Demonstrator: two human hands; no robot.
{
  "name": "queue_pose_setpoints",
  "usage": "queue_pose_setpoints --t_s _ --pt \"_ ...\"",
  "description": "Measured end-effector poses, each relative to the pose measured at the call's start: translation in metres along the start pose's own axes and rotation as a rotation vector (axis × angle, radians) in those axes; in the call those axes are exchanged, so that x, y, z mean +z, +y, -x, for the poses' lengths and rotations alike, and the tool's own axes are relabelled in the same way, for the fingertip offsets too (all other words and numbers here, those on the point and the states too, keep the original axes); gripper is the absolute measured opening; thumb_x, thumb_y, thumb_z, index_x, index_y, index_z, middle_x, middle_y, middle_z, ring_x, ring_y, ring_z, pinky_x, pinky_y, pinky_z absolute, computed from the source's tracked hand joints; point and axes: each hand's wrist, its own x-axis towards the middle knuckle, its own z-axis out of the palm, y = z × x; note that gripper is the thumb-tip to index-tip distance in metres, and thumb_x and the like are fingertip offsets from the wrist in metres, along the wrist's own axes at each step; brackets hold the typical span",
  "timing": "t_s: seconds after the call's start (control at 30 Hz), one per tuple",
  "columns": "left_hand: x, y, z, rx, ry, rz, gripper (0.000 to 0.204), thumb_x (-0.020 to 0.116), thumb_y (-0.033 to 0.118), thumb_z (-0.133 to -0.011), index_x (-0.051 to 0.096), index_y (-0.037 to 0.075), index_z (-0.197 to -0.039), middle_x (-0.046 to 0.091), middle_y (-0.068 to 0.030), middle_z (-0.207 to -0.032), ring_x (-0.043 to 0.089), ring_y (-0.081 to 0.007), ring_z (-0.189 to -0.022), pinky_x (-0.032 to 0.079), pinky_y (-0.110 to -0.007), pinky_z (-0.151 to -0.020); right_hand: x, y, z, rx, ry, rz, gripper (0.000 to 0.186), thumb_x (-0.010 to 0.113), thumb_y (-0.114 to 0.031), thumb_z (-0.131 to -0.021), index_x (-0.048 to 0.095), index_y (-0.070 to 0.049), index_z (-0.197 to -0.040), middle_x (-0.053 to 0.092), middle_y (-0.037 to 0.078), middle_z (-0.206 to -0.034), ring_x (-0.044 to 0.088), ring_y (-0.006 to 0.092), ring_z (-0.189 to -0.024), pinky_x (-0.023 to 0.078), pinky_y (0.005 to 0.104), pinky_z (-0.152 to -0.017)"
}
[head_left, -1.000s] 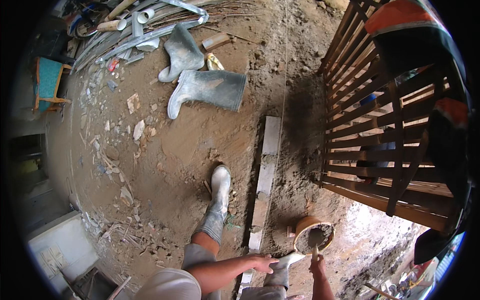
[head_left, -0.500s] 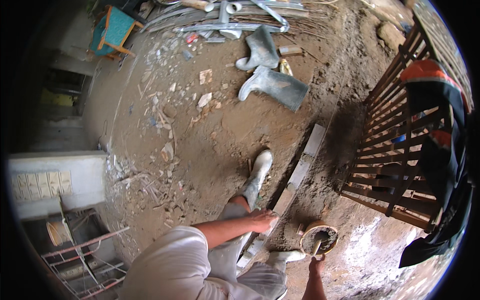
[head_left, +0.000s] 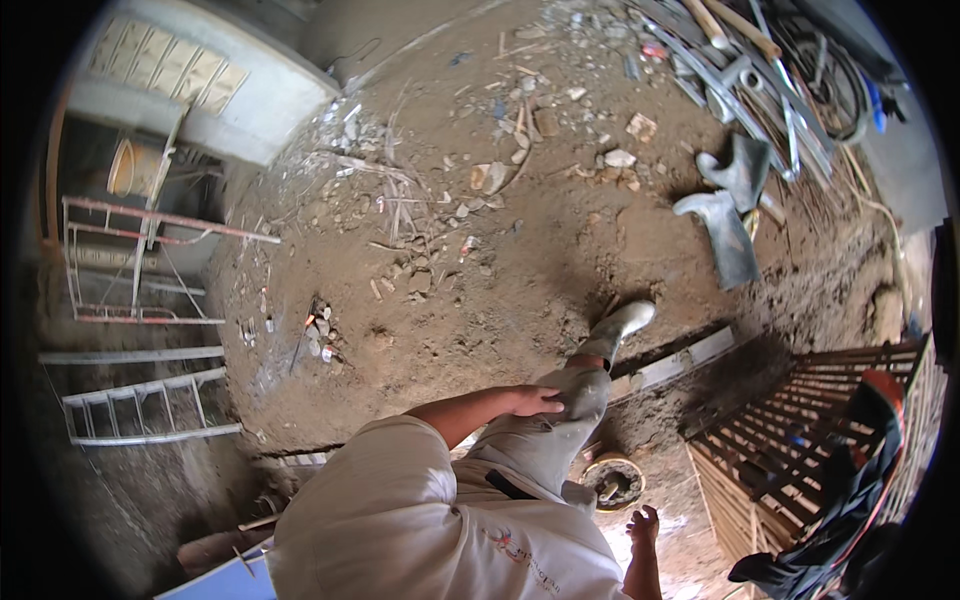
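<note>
My left hand (head_left: 535,401) lies flat on the thigh of my grey trousers (head_left: 583,392), fingers stretched out and holding nothing. Below the bucket, my right hand (head_left: 643,524) is raised with its fingers apart and slightly bent, and nothing is in it. The round bucket (head_left: 613,457) has a tan rim and holds dark wet mortar (head_left: 626,487). A tool with a pale handle (head_left: 608,491) rests in the mortar; its head is hidden. Beyond my leg runs a straight row of grey blocks (head_left: 690,361), partly covered by my knee and boot (head_left: 625,320).
Two grey rubber boots (head_left: 728,240) lie on the dirt floor near metal and plastic pipes (head_left: 745,75). Dark clothing (head_left: 850,470) hangs over a slatted wooden frame (head_left: 790,430) at right. Rubble (head_left: 420,280) is scattered ahead. A ladder (head_left: 150,405) and a rusty metal frame (head_left: 150,205) stand left.
My right hand has let go of the pale handle and drawn back from the bucket. My left hand has moved from the blocks to my thigh. The view has swung left.
</note>
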Motion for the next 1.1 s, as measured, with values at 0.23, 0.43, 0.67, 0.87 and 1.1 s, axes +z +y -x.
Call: queue_pose_setpoints --t_s 0.23,0.43,0.67,0.87,1.1 --pt "0.071 -0.223 0.077 -0.265 -0.197 -0.329 0.067 0.053 0.061 -0.090 0.053 0.016 -0.139 0.058 -0.0156 -0.134 0.052 -0.0344 -0.126 0.040 -0.043 -0.105 -0.011 -0.120 -0.019 -0.386 0.014 0.265 0.041 0.059 -0.009 -0.089 0.050 -0.004 -0.130 0.062 0.013 -0.085 0.060 0.0173 -0.056 0.048 0.0292 -0.047" --pt "0.093 -0.214 0.099 -0.325 -0.087 -0.229 0.062 0.062 0.055 -0.087 0.058 0.013 -0.133 0.064 -0.0173 -0.124 0.059 -0.0368 -0.116 0.046 -0.043 -0.098 -0.008 -0.149 -0.011 -0.448 -0.052 0.323 0.042 0.060 -0.012 -0.091 0.048 -0.008 -0.131 0.060 0.012 -0.081 0.059 0.0165 -0.056 0.047 0.0300 -0.047" --pt "0.078 -0.151 0.080 -0.235 0.095 -0.110 0.058 0.064 0.048 -0.087 0.056 0.014 -0.134 0.062 -0.0179 -0.126 0.057 -0.0361 -0.119 0.045 -0.043 -0.099 -0.004 -0.113 -0.002 -0.287 -0.080 0.288 0.039 0.061 -0.011 -0.090 0.051 -0.009 -0.127 0.059 0.010 -0.080 0.058 0.0155 -0.054 0.046 0.0297 -0.045" --pt "0.032 -0.104 0.046 -0.139 0.005 -0.094 0.059 0.063 0.048 -0.088 0.054 0.015 -0.136 0.063 -0.0180 -0.124 0.060 -0.0362 -0.114 0.047 -0.044 -0.096 -0.029 -0.073 0.022 -0.237 0.032 0.127 0.043 0.064 -0.011 -0.087 0.051 -0.005 -0.127 0.062 0.012 -0.081 0.059 0.0167 -0.055 0.048 0.0309 -0.044" --pt "-0.024 -0.048 0.039 -0.126 -0.020 -0.529 0.069 0.065 0.047 -0.088 0.045 0.011 -0.144 0.051 -0.0173 -0.141 0.050 -0.0340 -0.129 0.041 -0.041 -0.107 -0.049 -0.037 0.081 -0.332 0.255 0.163 0.040 0.066 -0.021 -0.088 0.058 -0.007 -0.124 0.067 0.013 -0.079 0.064 0.0191 -0.064 0.050 0.0337 -0.057"
